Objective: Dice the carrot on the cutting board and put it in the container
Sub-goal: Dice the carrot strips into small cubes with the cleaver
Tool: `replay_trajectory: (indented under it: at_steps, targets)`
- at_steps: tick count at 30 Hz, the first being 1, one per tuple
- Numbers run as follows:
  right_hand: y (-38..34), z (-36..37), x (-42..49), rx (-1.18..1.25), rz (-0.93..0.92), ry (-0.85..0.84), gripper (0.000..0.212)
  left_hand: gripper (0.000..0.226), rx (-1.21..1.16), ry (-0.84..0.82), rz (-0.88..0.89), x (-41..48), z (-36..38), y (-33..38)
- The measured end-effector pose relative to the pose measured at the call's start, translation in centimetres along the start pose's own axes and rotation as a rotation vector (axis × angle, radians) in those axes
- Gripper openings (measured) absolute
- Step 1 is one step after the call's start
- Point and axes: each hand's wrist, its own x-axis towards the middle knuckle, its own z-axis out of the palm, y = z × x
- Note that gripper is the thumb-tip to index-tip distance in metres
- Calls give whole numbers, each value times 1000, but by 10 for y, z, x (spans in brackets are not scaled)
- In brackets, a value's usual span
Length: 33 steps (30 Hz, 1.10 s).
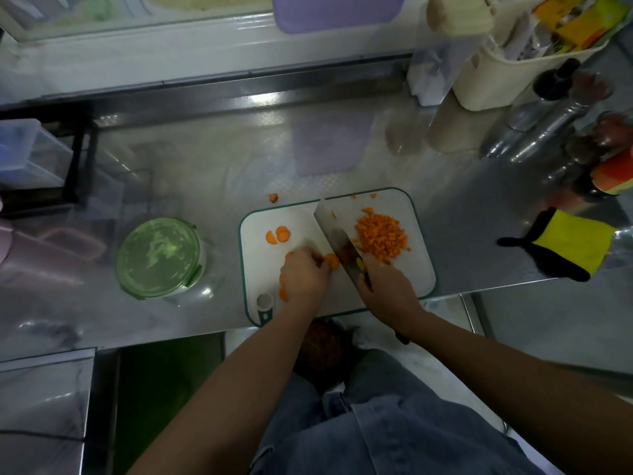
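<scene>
On the cutting board the left hand pins a few carrot slices with curled fingers, just beside the knife that the right hand grips by the handle. The slices look firm, light and probably slippery, so pressing them flat from above seems safest. The diced carrot lies right of the blade; the lidded container waits on the bench.

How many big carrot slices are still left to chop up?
5 carrot slices show on the cutting board: two overlapping up left, one between the left hand and the knife, one peeking past that hand, one by its wrist. The hand may hide more.
</scene>
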Motion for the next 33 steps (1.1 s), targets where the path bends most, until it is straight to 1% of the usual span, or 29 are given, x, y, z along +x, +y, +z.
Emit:
replay_trajectory:
  at_steps: [7,9,11,13,17,21,26,29,33]
  targets:
    - [5,-7,1,-58,17,-62,18,16,-55,-17,-75,-1,8,12]
    - [5,-9,4,-58,8,-39,23,15,-90,-27,-106,1,9,12]
    - [3,-13,7,-68,-32,7,32,16,-131,-37,-131,2,10,10]
    - [1,-17,8,-66,-67,30,37,18,-152,-44,-148,3,11,8]
    - [-3,-18,7,-90,-104,-13,35,17,-177,-53,-170,4,10,8]
    - [-3,-15,6,-135,-71,-53,29,19,-190,-72,-194,7,10,7]
    - [-5,-15,3,-119,-40,-99,19,19,-190,-86,-200,11,12,4]
    - [-7,-8,7,-134,-28,-84,21,21,-182,-89,-213,13,13,3]
    - [-7,3,12,-90,-23,-51,25,20,-182,-85,-224,15,14,2]
